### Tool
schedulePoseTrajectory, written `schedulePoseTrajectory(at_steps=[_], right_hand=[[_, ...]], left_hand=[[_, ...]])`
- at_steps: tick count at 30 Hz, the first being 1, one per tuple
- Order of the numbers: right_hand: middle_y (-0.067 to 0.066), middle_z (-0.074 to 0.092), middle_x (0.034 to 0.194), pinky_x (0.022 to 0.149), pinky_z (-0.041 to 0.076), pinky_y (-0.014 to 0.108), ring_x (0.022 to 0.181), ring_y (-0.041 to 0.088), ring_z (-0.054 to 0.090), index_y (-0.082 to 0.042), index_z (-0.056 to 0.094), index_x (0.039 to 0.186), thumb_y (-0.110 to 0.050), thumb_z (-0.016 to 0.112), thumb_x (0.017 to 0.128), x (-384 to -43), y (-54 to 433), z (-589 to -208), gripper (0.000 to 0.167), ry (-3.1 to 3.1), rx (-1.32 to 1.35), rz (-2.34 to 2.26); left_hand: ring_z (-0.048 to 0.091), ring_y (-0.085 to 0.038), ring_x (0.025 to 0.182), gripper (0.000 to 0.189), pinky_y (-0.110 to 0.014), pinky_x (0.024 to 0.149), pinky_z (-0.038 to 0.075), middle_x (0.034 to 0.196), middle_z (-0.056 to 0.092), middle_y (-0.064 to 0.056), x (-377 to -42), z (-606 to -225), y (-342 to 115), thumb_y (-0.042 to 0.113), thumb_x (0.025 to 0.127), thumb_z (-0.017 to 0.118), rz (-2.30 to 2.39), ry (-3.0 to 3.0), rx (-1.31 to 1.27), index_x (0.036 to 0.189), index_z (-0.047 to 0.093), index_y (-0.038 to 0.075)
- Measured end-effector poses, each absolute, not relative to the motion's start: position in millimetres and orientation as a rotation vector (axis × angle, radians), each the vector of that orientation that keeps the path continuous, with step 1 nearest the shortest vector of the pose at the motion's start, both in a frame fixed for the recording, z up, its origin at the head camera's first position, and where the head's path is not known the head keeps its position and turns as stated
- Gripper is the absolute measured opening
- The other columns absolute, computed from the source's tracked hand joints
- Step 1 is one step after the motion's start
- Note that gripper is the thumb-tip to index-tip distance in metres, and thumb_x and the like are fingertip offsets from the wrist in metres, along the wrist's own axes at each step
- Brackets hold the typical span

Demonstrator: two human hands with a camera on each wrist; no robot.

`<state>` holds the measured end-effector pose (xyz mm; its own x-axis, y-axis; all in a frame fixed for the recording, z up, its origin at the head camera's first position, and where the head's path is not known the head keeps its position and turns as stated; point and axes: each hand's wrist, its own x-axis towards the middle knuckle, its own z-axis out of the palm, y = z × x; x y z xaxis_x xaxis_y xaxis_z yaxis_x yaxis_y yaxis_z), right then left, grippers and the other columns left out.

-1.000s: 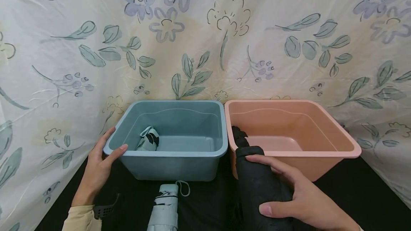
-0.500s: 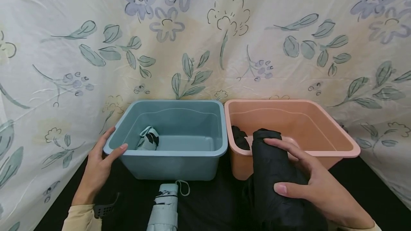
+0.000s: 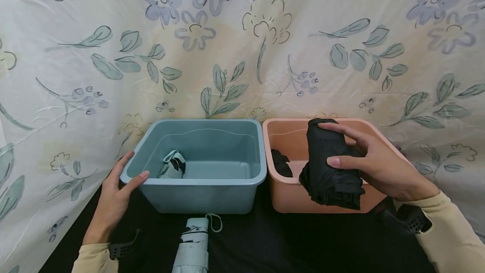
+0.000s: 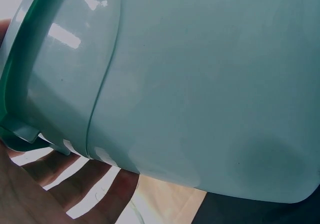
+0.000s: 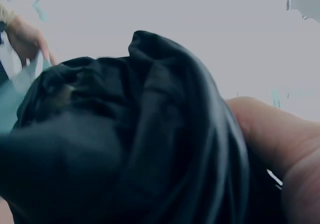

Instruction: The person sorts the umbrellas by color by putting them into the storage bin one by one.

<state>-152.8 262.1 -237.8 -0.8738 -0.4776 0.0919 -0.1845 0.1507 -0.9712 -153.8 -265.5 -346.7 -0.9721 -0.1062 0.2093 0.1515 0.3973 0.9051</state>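
My right hand (image 3: 373, 161) grips a folded black umbrella (image 3: 329, 167) by its side, thumb in front, above the pink bin's front rim. Loose black cloth hangs at its lower end, and it fills much of the right wrist view (image 5: 135, 134). The pink bin (image 3: 322, 199) has another black bundle (image 3: 281, 164) inside at its left. At the left corner of the blue bin (image 3: 201, 197), my left hand (image 3: 113, 197) holds the rim. In the left wrist view its fingers (image 4: 82, 184) lie along the bin's outer wall. Inside that bin lies a small pale-blue bundle with black marks (image 3: 173, 165).
A folded pale-blue umbrella (image 3: 192, 245) with a cord loop lies before the blue bin on the black cloth (image 3: 257, 243). The two bins stand side by side, nearly touching. A floral curtain (image 3: 212, 54) hangs right behind them.
My right hand has lifted the black umbrella up and away from me, from in front of the pink bin to above its rim. The left hand stays at the blue bin.
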Motion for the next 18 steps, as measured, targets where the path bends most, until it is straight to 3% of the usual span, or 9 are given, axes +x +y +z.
schedulePoseTrajectory(at_steps=[9, 18], right_hand=[[0.026, 0.031, 0.149, 0.086, 0.057, 0.044, 0.113, 0.032, 0.063, -0.026, 0.03, 0.16, -0.009, 0.064, 0.1, -198.9, 269.5, -222.4, 0.07, 2.32, -0.499, -1.64], [0.029, 0.041, 0.143, 0.089, 0.056, 0.042, 0.11, 0.036, 0.064, -0.021, 0.029, 0.16, -0.016, 0.071, 0.097, -238.3, 267.4, -236.5, 0.077, 2.294, -0.42, -1.539]], left_hand=[[0.027, -0.051, 0.138, 0.079, -0.076, 0.106, 0.023, 0.163, 0.015, -0.027, -154.6, -346.8, -263.5, 0.031, 0.102, 0.06, -1.604, -2.407, -0.042, 0.165, 0.013, 0.016], [0.026, -0.052, 0.138, 0.079, -0.077, 0.105, 0.023, 0.163, 0.015, -0.027, -154.9, -348.3, -261.4, 0.032, 0.102, 0.059, -1.599, -2.404, -0.043, 0.165, 0.013, 0.016]])
